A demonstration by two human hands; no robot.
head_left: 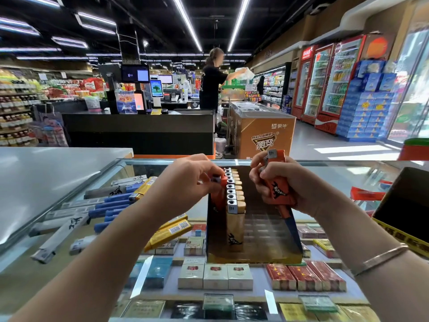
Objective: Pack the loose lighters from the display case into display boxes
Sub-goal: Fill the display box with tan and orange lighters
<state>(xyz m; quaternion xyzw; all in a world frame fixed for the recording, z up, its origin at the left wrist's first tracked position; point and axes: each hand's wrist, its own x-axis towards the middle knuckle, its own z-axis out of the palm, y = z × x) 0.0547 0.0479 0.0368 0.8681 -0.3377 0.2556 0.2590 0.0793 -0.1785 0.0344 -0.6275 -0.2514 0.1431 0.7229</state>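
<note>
Lighters going into display box

Glass-topped counter (336, 173) carries dark cardboard display box (274, 238), one row of gold plastic lighters (235, 205) inside. Right hand (276, 182) fingers grip orange lighters (277, 182). Left hand (185, 180) fingers pinch one orange lighter (219, 184) at box's left edge.

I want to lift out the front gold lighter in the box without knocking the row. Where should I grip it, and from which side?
Pinch the silver cap of the front gold lighter from above. It stands upright in the display box, its back against the row, while the left hand holds an orange lighter beside the row. Only the top and front are free.
</note>
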